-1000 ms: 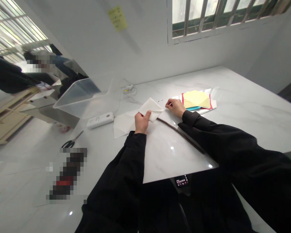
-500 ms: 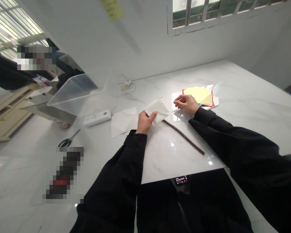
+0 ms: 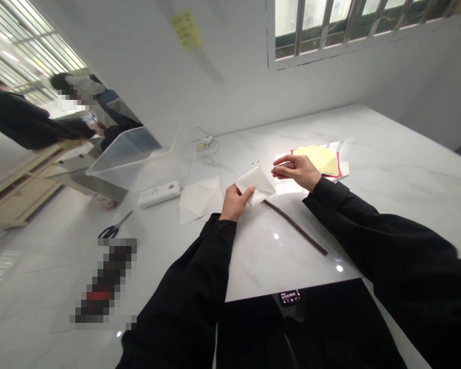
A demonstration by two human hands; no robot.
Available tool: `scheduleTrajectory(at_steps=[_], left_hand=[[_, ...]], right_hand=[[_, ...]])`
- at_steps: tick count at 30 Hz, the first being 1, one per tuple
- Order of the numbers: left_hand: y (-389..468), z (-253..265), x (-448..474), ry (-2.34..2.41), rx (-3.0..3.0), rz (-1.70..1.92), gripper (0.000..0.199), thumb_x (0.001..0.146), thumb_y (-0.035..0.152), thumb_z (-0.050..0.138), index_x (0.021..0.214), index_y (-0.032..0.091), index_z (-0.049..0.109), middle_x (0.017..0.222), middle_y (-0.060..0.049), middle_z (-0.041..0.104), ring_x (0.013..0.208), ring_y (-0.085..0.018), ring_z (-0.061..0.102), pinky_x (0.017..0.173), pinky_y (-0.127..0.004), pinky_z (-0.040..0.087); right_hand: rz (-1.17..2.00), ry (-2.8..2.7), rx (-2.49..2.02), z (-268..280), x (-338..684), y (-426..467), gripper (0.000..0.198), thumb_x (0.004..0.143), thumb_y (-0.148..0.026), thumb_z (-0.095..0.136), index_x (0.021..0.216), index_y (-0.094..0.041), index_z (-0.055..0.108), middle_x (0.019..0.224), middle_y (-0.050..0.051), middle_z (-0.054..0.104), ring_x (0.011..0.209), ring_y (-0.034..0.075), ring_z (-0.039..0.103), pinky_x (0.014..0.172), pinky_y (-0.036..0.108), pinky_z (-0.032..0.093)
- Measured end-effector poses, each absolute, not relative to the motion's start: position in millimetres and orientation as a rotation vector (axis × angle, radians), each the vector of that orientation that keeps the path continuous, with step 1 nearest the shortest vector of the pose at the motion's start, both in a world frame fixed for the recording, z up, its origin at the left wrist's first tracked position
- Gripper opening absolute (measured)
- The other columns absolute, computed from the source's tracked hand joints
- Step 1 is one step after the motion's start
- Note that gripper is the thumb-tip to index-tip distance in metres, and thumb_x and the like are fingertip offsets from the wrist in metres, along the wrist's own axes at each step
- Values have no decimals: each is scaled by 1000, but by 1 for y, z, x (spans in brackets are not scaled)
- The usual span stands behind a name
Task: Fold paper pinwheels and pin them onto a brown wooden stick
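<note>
My left hand grips a folded cream-white paper just above the table, its thumb pressed on the front. To the right of the paper's upper edge is my right hand, fingertips pinched together; any small thing between them cannot be made out. Two tiny shiny balls lie behind the folded paper. A thin brown stick runs diagonally toward the table's front, one end near the paper. Left of my left hand are creased white sheets on the table.
Behind my right hand lies a stack of yellow paper. On the left are a white oblong device, black-handled scissors and a clear plastic bin. A cable sits by the wall. Other people are at far left.
The view has tilted up a little, so everything sits lower in the picture. My right hand has come slightly closer to the folded paper, fingers straighter. My left hand keeps its hold.
</note>
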State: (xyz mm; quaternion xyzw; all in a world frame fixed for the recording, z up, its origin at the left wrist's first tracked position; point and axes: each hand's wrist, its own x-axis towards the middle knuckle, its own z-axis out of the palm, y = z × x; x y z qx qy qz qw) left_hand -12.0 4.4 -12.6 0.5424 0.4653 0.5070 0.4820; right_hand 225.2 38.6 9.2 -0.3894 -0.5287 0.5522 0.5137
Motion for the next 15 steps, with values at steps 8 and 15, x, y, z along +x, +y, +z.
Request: scheduleTrajectory(at_steps=[8, 15], left_hand=[[-3, -1, -10, 1161, 1333, 1205, 55, 67, 49, 89, 105, 11, 78, 107, -14, 80, 99, -29, 75, 92, -38, 58], [-2, -4, -12, 1186, 1330, 1162, 54, 67, 52, 90, 99, 9, 80, 98, -13, 81, 86, -27, 74, 79, -35, 57]], right_hand=[[874, -1736, -972, 15, 206, 17, 23, 84, -45, 82, 87, -22, 81, 93, 7, 73, 87, 22, 68, 82, 39, 58], [463, -1949, -984, 0, 197, 15, 2, 88, -30, 81, 86, -30, 83, 127, 7, 65, 121, 30, 58, 110, 53, 45]])
